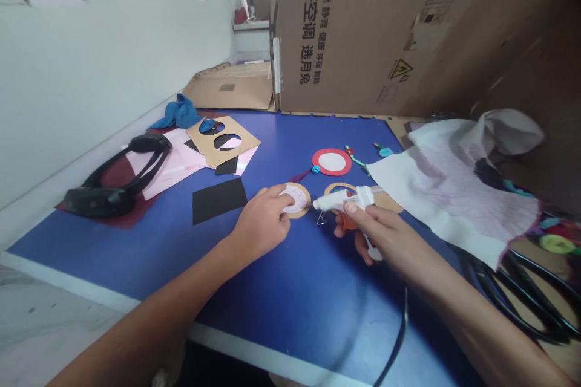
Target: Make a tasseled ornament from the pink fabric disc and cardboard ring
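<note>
A hot glue gun (338, 199), white with an orange trigger, is gripped in my right hand (370, 230). Its nozzle points left and lies close to the right edge of a cardboard disc (305, 208). On that disc sits a crumpled white round piece (297, 196). My left hand (265, 214) holds the disc at its left side, fingertips pressed onto the white piece. Partly hidden behind the glue gun is another cardboard round (338, 187) with small coloured bits. Just beyond lies a red-rimmed white disc (332, 161) with a blue bead (316, 169) and a purple tassel (301, 176).
A black sheet (218, 201), a cardboard piece with two round holes (245, 130) and a black headset (113, 184) lie left. White cloth (445, 163) and black cable loops (521, 296) are right. A large carton (354, 42) stands behind; a cord (402, 332) crosses the front.
</note>
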The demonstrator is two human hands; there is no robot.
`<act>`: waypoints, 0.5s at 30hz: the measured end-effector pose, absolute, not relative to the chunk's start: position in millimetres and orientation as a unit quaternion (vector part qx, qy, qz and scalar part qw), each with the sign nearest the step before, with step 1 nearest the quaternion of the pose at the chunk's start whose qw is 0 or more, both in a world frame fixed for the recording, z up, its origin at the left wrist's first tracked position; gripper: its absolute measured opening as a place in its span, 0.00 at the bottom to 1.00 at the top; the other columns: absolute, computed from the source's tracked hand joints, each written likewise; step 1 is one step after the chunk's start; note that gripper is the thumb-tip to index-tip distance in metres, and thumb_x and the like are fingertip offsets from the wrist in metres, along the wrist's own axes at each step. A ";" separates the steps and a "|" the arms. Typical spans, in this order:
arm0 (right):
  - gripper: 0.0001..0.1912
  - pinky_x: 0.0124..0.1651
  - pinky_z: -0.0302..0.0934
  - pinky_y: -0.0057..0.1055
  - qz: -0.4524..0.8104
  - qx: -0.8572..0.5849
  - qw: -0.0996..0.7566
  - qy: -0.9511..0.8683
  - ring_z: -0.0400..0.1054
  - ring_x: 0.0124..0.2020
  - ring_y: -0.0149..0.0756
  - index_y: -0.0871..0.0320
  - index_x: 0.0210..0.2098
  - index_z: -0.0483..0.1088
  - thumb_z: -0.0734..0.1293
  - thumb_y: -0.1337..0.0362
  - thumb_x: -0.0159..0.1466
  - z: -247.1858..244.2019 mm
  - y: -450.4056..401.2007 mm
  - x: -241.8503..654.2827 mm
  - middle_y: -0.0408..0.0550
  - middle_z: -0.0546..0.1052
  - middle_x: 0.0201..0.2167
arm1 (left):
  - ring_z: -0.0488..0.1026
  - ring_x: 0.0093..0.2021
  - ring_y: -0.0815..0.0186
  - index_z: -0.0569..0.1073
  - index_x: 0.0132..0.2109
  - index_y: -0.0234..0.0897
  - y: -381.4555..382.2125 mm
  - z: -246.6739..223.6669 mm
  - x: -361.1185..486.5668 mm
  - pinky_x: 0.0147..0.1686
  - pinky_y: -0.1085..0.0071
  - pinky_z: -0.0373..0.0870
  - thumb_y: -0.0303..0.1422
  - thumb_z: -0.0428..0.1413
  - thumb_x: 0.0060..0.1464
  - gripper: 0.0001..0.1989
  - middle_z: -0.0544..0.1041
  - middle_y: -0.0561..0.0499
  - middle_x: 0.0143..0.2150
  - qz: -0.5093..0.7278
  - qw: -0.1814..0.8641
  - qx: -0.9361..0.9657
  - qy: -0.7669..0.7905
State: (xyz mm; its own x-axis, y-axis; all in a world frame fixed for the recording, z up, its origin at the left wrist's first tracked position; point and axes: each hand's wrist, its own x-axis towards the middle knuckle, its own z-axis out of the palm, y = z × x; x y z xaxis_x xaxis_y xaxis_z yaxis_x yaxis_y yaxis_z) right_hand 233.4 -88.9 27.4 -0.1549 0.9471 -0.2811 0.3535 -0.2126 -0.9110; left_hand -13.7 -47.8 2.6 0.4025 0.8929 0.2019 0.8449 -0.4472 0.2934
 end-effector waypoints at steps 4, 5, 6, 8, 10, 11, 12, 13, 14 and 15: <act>0.34 0.24 0.55 0.30 0.523 -0.582 0.281 -0.556 0.63 0.17 0.32 0.58 0.37 0.76 0.61 0.32 0.68 24.7 -90.4 230.6 0.42 0.72 0.19 | 0.77 0.60 0.51 0.83 0.48 0.39 -44.9 1.5 -14.4 0.61 0.53 0.75 0.21 0.57 0.55 0.17 0.79 0.43 0.63 0.186 0.083 0.829 0.520; 0.34 0.24 0.55 0.31 0.522 -0.584 0.281 -0.555 0.63 0.17 0.32 0.58 0.37 0.76 0.61 0.32 0.68 24.3 -90.7 230.4 0.41 0.71 0.17 | 0.77 0.59 0.52 0.83 0.48 0.40 -44.3 -0.1 -15.1 0.61 0.53 0.76 0.22 0.57 0.56 0.16 0.79 0.43 0.62 0.189 0.080 0.830 0.519; 0.34 0.24 0.56 0.31 0.521 -0.585 0.280 -0.555 0.63 0.17 0.33 0.58 0.37 0.76 0.61 0.32 0.68 24.0 -91.0 230.4 0.41 0.70 0.17 | 0.77 0.59 0.51 0.84 0.47 0.40 -43.8 -2.0 -16.0 0.60 0.53 0.76 0.22 0.58 0.56 0.15 0.80 0.44 0.61 0.189 0.076 0.833 0.515; 0.34 0.25 0.56 0.31 0.519 -0.588 0.279 -0.554 0.63 0.17 0.33 0.58 0.37 0.76 0.61 0.33 0.69 23.4 -91.4 230.5 0.40 0.69 0.15 | 0.78 0.57 0.52 0.84 0.45 0.41 -43.0 -5.8 -17.5 0.57 0.54 0.77 0.23 0.58 0.57 0.14 0.80 0.45 0.60 0.188 0.068 0.838 0.507; 0.34 0.25 0.56 0.32 0.518 -0.593 0.278 -0.550 0.63 0.17 0.34 0.58 0.38 0.76 0.60 0.33 0.69 23.0 -91.9 230.8 0.39 0.68 0.15 | 0.78 0.55 0.53 0.84 0.46 0.42 -42.5 -8.4 -18.5 0.55 0.56 0.78 0.24 0.59 0.57 0.13 0.80 0.46 0.59 0.186 0.061 0.842 0.503; 0.33 0.25 0.56 0.32 0.517 -0.596 0.278 -0.548 0.63 0.17 0.34 0.57 0.38 0.76 0.61 0.33 0.69 22.9 -92.4 230.9 0.40 0.68 0.15 | 0.78 0.54 0.53 0.84 0.46 0.43 -42.4 -8.9 -18.6 0.54 0.56 0.78 0.25 0.59 0.58 0.13 0.80 0.46 0.59 0.184 0.058 0.843 0.502; 0.33 0.25 0.56 0.32 0.517 -0.597 0.279 -0.546 0.63 0.17 0.34 0.57 0.37 0.76 0.61 0.33 0.69 23.0 -93.0 230.9 0.40 0.68 0.15 | 0.78 0.53 0.54 0.84 0.47 0.43 -42.4 -9.1 -18.6 0.54 0.57 0.78 0.25 0.59 0.59 0.13 0.80 0.46 0.59 0.183 0.055 0.844 0.502; 0.32 0.25 0.56 0.32 0.517 -0.598 0.281 -0.544 0.63 0.17 0.34 0.57 0.36 0.76 0.62 0.33 0.68 23.2 -93.7 230.8 0.40 0.68 0.15 | 0.78 0.53 0.54 0.84 0.47 0.43 -42.4 -8.9 -18.3 0.54 0.57 0.78 0.25 0.59 0.59 0.13 0.79 0.47 0.59 0.181 0.053 0.845 0.501; 0.32 0.25 0.56 0.31 0.516 -0.598 0.285 -0.542 0.63 0.17 0.34 0.57 0.36 0.76 0.62 0.34 0.68 23.6 -94.5 230.5 0.40 0.69 0.15 | 0.78 0.53 0.54 0.84 0.47 0.43 -42.6 -8.4 -18.0 0.54 0.57 0.77 0.25 0.59 0.59 0.13 0.79 0.47 0.59 0.179 0.052 0.846 0.500; 0.31 0.25 0.57 0.31 0.515 -0.598 0.290 -0.542 0.64 0.18 0.34 0.57 0.36 0.76 0.62 0.34 0.68 24.2 -95.4 230.2 0.40 0.69 0.15 | 0.78 0.52 0.54 0.84 0.46 0.43 -42.9 -7.8 -17.5 0.53 0.57 0.77 0.25 0.59 0.60 0.12 0.79 0.47 0.58 0.177 0.051 0.847 0.499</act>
